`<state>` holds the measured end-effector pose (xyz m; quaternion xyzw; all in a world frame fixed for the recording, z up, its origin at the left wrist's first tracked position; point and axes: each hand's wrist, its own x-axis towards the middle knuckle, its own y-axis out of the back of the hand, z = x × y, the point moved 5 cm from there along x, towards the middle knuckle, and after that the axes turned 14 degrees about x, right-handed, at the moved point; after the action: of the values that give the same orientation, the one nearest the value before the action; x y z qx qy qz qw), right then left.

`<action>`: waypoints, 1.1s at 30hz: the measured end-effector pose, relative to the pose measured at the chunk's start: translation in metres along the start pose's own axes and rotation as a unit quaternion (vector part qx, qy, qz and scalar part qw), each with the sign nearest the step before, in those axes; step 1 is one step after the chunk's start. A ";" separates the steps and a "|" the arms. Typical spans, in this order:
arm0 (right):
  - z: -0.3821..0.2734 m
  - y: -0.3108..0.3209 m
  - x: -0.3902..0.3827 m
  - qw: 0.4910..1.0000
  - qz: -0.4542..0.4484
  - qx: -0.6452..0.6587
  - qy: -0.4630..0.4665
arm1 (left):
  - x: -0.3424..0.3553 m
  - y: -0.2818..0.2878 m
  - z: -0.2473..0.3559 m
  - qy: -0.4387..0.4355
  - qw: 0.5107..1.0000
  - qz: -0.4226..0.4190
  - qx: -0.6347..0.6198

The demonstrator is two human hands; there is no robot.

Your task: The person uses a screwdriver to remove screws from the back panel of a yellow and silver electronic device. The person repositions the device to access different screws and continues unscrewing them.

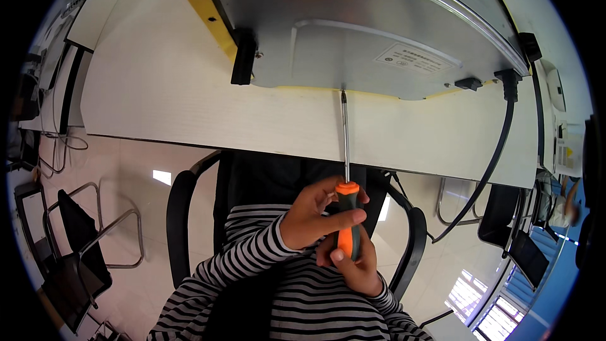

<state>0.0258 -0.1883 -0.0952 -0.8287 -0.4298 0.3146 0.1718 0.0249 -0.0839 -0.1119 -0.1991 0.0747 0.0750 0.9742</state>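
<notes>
A long-shafted screwdriver (348,188) with an orange and dark green handle points away from me, its tip against or very close to the near lower edge of a grey metal appliance (341,57). My left hand (315,218) is closed around the upper part of the handle, with the thumb lying across it. Below that, my right hand (355,268) grips the handle's rear end. Whether the tip sits in a screw is too small to tell. The appliance has yellow edging, a black foot (243,60) and a pale printed label (416,58).
The appliance stands on a white table (189,101). A black power cord (502,145) hangs from a plug at its right, beside a black switch (468,84). I sit in a black armchair (183,215). Other chairs (82,240) stand at left and right.
</notes>
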 end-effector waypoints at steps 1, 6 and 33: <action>0.003 -0.002 0.001 0.997 -0.021 0.068 -0.018 | 0.000 0.002 0.001 -0.012 1.000 0.003 0.011; 0.010 -0.014 0.006 0.964 -0.109 0.238 -0.050 | -0.004 0.001 0.003 0.002 0.994 -0.070 -0.082; 0.010 -0.013 0.009 0.966 -0.110 0.231 -0.048 | -0.010 0.013 -0.003 0.020 0.997 -0.043 -0.057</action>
<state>0.0154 -0.1729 -0.0987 -0.6983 -0.4417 0.4238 0.3709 0.0125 -0.0748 -0.1175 -0.2587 0.0812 0.0330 0.9620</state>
